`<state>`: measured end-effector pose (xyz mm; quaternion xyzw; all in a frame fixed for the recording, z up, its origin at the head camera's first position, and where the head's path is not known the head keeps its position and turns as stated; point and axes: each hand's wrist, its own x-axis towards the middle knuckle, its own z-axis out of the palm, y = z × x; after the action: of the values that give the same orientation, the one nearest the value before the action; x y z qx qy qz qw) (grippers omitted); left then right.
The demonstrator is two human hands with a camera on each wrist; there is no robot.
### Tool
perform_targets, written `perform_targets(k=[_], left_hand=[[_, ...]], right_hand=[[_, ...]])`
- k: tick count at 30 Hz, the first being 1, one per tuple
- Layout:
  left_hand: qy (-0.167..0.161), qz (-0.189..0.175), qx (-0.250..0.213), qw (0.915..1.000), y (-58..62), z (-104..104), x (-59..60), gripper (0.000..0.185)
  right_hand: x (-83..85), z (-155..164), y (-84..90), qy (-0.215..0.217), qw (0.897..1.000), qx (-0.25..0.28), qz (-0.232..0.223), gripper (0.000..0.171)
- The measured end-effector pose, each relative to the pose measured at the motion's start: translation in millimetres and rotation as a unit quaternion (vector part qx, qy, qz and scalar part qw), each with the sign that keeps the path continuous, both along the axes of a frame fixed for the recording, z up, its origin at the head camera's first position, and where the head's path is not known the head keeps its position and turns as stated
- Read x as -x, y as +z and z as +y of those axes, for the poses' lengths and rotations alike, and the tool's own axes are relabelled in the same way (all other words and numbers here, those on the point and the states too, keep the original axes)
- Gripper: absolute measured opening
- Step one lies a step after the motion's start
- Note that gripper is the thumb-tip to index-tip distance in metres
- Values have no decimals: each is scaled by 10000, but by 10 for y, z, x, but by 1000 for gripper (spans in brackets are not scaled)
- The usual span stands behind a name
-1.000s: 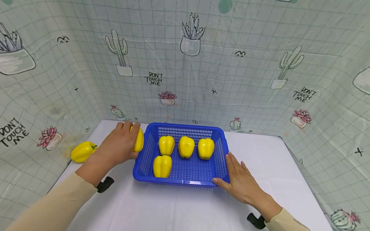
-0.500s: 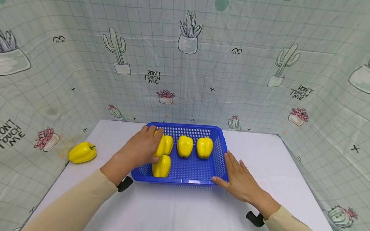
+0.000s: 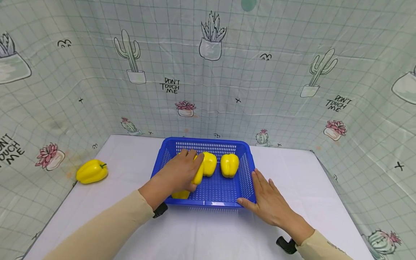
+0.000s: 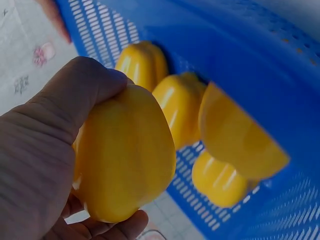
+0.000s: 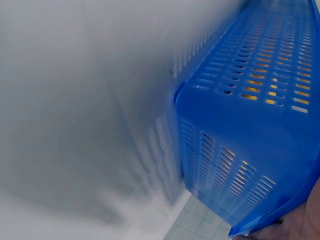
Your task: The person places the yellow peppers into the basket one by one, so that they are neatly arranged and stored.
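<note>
My left hand (image 3: 182,170) grips a yellow bell pepper (image 4: 127,155) over the blue plastic basket (image 3: 211,204), thumb on one side and fingers on the other in the left wrist view. Several yellow peppers lie in the basket; one pepper (image 3: 229,165) stands at the right, another (image 3: 209,164) left of it. The front-left pepper (image 3: 180,195) is partly hidden by my left hand. At the basket's right end, my right hand (image 3: 271,202) rests with straight fingers along the outer wall and its thumb on the front rim.
A single yellow bell pepper (image 3: 92,171) with a green stem lies on the white table (image 3: 208,234) at the far left. A grid-patterned cloth (image 3: 247,79) with printed cacti rises behind and at both sides.
My left hand has carried the gripped pepper rightward from beyond the basket's left rim to over its inside. The right hand stays at the basket's right end.
</note>
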<state>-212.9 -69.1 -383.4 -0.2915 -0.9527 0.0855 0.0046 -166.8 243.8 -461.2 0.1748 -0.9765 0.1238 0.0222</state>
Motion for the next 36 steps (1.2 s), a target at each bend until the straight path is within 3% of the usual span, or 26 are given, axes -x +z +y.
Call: perform_targets(k=[17,36], left_hand=[[-170,-240,52,9996,-263,285,0,99],[-172,-162,272,9993,-445,347,9,95]], right_hand=[[-6,11,10,61,9999,-97,83,107],[0,10,5,75,9999,-112,58,107]])
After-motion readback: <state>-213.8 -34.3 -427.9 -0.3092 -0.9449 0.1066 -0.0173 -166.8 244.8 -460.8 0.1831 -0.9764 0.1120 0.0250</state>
